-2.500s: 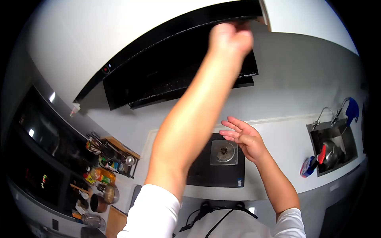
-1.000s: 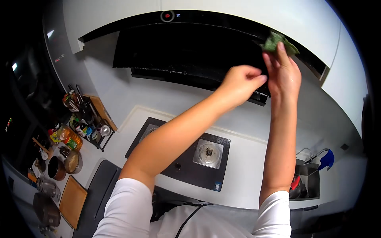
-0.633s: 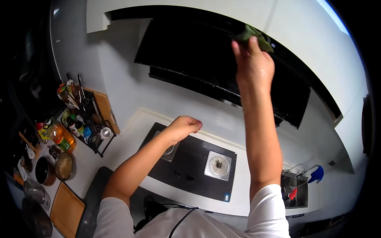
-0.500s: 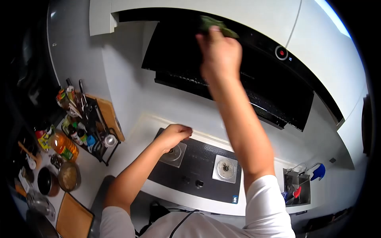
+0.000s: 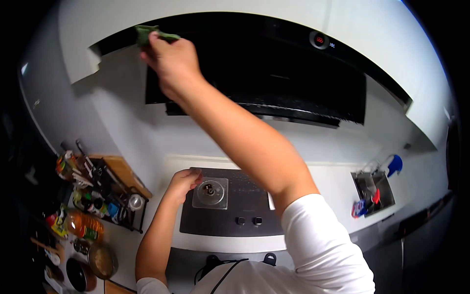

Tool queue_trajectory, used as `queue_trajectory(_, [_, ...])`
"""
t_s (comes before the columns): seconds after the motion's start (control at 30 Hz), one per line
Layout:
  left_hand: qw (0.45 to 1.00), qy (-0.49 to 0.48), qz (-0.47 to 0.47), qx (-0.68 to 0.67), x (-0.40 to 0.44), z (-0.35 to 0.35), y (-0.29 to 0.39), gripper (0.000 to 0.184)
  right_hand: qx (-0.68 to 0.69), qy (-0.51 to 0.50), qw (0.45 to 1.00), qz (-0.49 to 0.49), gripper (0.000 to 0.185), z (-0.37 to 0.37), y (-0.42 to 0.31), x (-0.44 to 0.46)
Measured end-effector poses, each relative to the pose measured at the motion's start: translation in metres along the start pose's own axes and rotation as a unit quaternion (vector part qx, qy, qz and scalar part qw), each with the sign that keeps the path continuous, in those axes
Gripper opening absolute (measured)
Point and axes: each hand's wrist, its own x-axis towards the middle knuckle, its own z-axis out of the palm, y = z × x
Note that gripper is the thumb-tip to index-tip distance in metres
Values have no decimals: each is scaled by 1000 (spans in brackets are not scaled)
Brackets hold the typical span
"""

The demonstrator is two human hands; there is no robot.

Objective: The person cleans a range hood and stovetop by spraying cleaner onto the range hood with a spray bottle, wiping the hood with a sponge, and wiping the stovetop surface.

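High at the upper left, my right hand (image 5: 174, 59) grips a green cloth (image 5: 147, 34) and presses it near the left end of the black range hood (image 5: 274, 63). My right arm stretches across the hood's front. Lower down, my left hand (image 5: 185, 183) hovers beside the left burner (image 5: 210, 192) of the dark gas cooktop (image 5: 245, 196). Its fingers are loosely curled, and whether anything is in them I cannot tell. The right burner is mostly hidden behind my right arm. A round control dial (image 5: 319, 39) glows red on the hood.
On the left counter stand a rack (image 5: 139, 215) of utensils and bottles, a jug of orange oil (image 5: 84, 224), a dark pot (image 5: 81, 274) and a glass-lidded pan (image 5: 103, 259). At the right is a metal sink (image 5: 387, 196) with red and blue items. White cabinets (image 5: 274, 10) hang above.
My right hand has swept the green cloth leftward along the hood's top edge to its left end. My left hand has shifted slightly left and down. The view has turned.
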Motion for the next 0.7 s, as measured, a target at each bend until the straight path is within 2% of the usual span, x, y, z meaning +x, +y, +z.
queue_trajectory(0.1, [998, -61, -10, 13, 20, 32, -9, 42, -23, 27, 998, -51, 29, -87, -82, -42])
queue_trajectory(0.3, [991, -125, -26, 39, 35, 125, -17, 36, -95, 148, 977, -117, 42, -264, -272, -126])
queue_trajectory(0.4, [987, -149, -25, 53, 31, 156, -10, 39, -42, 195, 969, -145, 45, -331, -352, -157])
queue_trajectory(0.43, [986, -157, -25, 57, 29, 162, -12, 41, -49, 223, 954, -195, 46, -356, -371, -161])
queue_trajectory(0.47, [985, -161, -25, 55, 30, 165, -16, 41, -46, 261, 935, -237, 42, -363, -380, -165])
queue_trajectory(0.53, [984, -169, -28, 51, 33, 168, -26, 42, -58, 333, 910, -241, 35, -380, -382, -157])
queue_trajectory(0.57, [985, -163, -32, 53, 31, 168, -26, 40, -113, 364, 898, -221, 30, -347, -359, -155])
queue_trajectory(0.63, [986, -149, -47, 60, 23, 164, -28, 37, -181, 303, 925, -142, 37, -306, -305, -136])
queue_trajectory(0.7, [988, -136, -56, 37, 16, 155, -32, 36, -152, 252, 946, -138, 36, -223, -240, -115])
